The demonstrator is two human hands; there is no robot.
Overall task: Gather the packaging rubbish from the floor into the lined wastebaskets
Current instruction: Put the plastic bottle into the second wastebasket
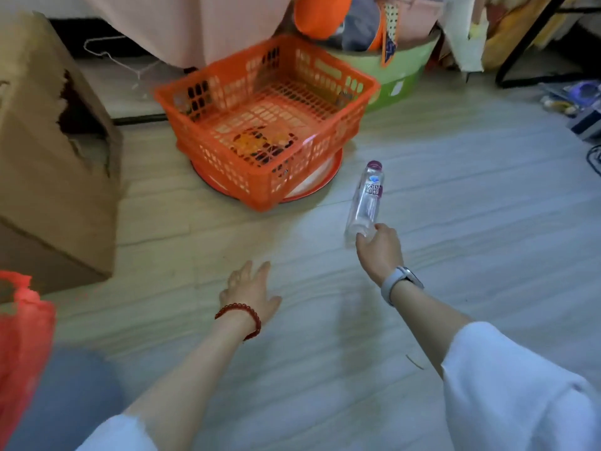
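A clear plastic bottle (367, 198) with a purple cap and label points away from me over the pale floor. My right hand (380, 249), a grey watch on its wrist, grips the bottle by its base. My left hand (248, 289), wearing a red bead bracelet, hovers low over the floor with fingers spread and nothing in it. An orange lattice basket (344, 125) stands ahead, with a crumpled orange and black wrapper (263, 141) lying in its bottom. A red plastic bag liner (22, 320) shows at the left edge.
A torn cardboard box (42, 177) stands at the left. Behind the basket sits a green round tub (400, 73) heaped with cloth. Pink fabric (195, 24) hangs at the back. Small items and cables (579, 105) clutter the far right.
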